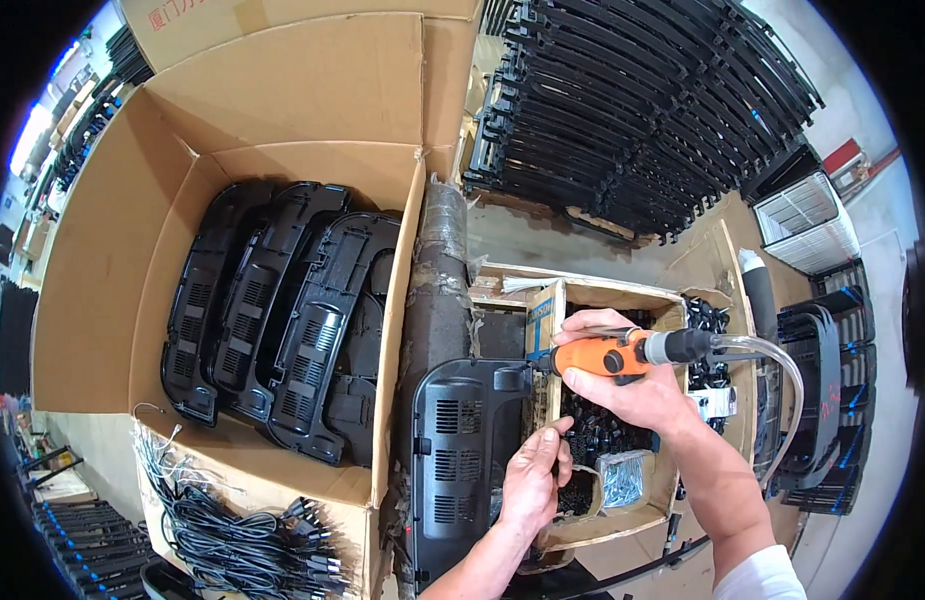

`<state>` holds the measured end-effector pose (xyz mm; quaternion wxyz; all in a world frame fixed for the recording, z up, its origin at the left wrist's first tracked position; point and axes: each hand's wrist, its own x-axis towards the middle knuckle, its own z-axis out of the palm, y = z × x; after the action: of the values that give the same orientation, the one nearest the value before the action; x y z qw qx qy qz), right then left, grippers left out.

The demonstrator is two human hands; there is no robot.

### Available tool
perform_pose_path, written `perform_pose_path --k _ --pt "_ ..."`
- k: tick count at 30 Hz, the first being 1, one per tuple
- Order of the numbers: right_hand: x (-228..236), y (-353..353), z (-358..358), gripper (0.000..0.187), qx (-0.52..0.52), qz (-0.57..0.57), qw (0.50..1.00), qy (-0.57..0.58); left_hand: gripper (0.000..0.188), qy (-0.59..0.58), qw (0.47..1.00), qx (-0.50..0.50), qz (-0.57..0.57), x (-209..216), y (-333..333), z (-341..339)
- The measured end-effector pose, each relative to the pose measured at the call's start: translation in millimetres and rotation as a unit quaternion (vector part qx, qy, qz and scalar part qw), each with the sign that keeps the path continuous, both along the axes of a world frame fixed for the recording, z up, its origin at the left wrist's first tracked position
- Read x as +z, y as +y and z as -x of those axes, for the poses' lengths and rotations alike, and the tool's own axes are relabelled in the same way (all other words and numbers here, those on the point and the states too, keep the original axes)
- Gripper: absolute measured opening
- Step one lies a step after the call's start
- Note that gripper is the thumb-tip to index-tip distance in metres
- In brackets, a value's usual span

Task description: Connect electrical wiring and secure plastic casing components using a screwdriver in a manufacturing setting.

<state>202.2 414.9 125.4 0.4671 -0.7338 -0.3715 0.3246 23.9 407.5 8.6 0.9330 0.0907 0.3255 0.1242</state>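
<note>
My right hand (638,390) is wrapped round an orange air screwdriver (595,357) with a dark grey rear end and a clear hose. The tool lies nearly level, its tip pointing left at the upper right corner of a black vented plastic housing (458,440). Whether the tip touches the housing cannot be made out. Beside the housing's right edge is my left hand (536,475), its thumb and fingers pinched together; anything between them is too small to name. Just right of that hand, a wooden bin (673,490) holds small black parts (608,425) and a pack of screws (621,480).
At the left stands an open cardboard carton (283,100) with several black vented housings (308,345). Bundled black power cables (248,540) lie in front of it. A wrapped dark roll (441,270) runs alongside the carton. Stacked black frames (643,110) fill the far right.
</note>
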Motion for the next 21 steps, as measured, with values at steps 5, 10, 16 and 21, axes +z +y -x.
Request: perform_pose_path --k 5,10,16,21 --pt "8 13 -2 0.046 0.049 0.037 0.998 -0.026 0.024 -0.007 0.999 0.010 -0.049 -16 -9 7" --pt "3 20 -3 0.045 0.071 0.032 0.996 -0.042 0.021 0.029 0.997 0.043 -0.055 -15 -7 5" --pt "10 22 -4 0.045 0.106 0.058 0.992 -0.041 0.024 0.012 0.997 0.079 -0.024 -6 -3 7" --pt "2 25 -8 0.041 0.097 0.039 0.994 -0.038 0.028 0.024 0.998 0.062 0.005 -7 2 7"
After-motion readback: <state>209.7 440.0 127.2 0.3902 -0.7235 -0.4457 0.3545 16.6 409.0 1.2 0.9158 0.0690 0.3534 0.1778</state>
